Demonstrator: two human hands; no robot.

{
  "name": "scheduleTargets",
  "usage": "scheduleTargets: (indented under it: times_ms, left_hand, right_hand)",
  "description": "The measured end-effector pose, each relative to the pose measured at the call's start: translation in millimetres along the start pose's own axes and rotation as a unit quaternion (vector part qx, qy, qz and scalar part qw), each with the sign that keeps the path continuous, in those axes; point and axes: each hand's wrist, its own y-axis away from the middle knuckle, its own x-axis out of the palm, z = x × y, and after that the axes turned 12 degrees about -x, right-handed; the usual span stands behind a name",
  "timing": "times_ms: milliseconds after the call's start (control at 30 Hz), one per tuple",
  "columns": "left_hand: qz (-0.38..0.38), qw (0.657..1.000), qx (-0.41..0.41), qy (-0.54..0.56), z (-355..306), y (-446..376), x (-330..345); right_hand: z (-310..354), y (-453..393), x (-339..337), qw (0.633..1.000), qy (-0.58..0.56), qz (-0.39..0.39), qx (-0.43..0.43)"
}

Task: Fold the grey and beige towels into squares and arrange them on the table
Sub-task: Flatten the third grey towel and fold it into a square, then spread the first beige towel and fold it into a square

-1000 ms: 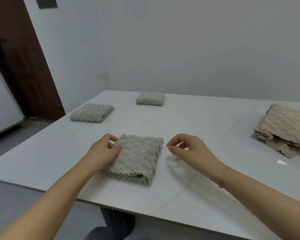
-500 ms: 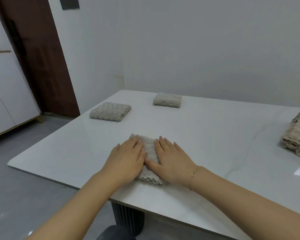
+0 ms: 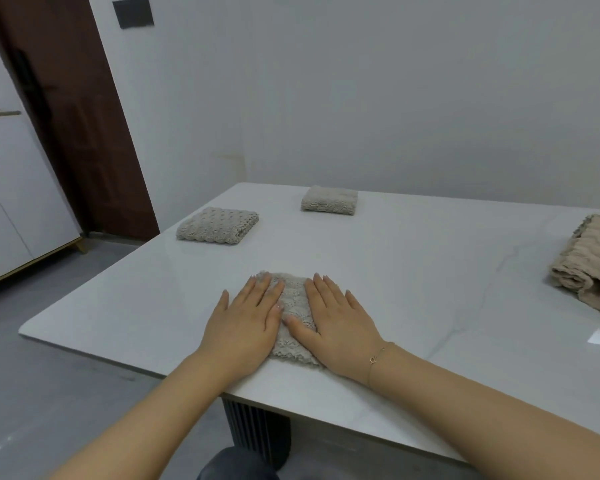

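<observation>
Both forearms are bare, with no sleeves in view. The right wrist wears a thin gold chain bracelet (image 3: 378,356) with a small ring charm at about 7 o'clock on the wrist. The fingernails on the left hand (image 3: 245,323) and the right hand (image 3: 340,323) are short and pale, and a patch of dark trousers (image 3: 236,464) shows at 6 o'clock.

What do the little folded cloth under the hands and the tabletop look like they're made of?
The folded towel looks like soft, plush fabric, perhaps fleece or microfibre: matte, bumpy scalloped texture, wavy edge. The table looks like polished stone or a ceramic slab: white, glossy, faint grey veins, light reflections. Which one, I can't tell.
</observation>
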Motion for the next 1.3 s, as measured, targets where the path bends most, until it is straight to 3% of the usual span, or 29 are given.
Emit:
scheduleTargets:
  times_ms: [100,267,433,700,1033,1200,1300]
  left_hand:
    - [-0.020,0.998,0.008,-0.055,-6,4,-7]
    - [-0.102,0.994,0.018,-0.030,-25,13,-33]
    - [-0.116,0.991,0.072,-0.006,-92,11,-38]
    - [-0.094,0.983,0.156,0.029,-218,-7,-10]
    - [-0.033,0.980,0.195,0.037,-311,-34,37]
    - [-0.048,0.974,0.213,0.058,-333,-54,49]
    - [-0.042,0.975,0.195,0.101,-338,-69,50]
  right_hand:
    - [-5,5,-6,1.000,-0.001,-0.017,-0.018]
    - [-36,35,-37,0.990,0.111,-0.073,-0.044]
    - [-81,84,-74,0.986,0.152,-0.072,0.018]
    - [-165,159,-96,0.973,0.178,-0.087,0.118]
    - [-266,205,-126,0.946,0.207,-0.142,0.204]
    - [-306,199,-132,0.943,0.213,-0.151,0.204]
    - [-321,195,-124,0.947,0.209,-0.192,0.148]
